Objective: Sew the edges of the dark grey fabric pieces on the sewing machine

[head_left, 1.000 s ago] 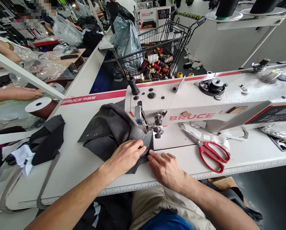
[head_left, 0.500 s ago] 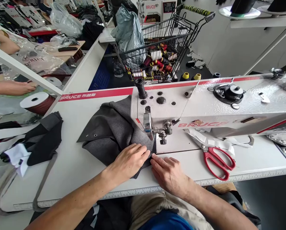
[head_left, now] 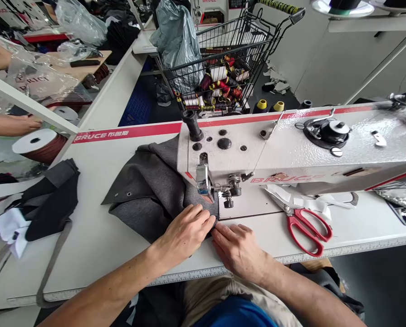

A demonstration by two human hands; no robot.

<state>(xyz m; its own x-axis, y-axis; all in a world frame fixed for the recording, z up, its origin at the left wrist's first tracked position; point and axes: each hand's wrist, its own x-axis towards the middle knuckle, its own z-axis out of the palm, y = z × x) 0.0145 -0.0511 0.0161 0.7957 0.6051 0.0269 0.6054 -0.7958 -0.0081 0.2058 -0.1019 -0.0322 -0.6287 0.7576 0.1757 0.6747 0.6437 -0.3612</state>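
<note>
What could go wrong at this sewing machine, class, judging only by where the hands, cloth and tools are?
1. The left hand and right hand press the grey cloth just in front of the needle area; fingers could slip under it.
2. The cloth is bunched behind the sewing machine, so it might feed unevenly.
3. The scissors lie open near the right forearm and could be knocked off the table.

Grey fabric [head_left: 155,190] fed further under needle; hands closer to presser foot [head_left: 227,203].
</note>
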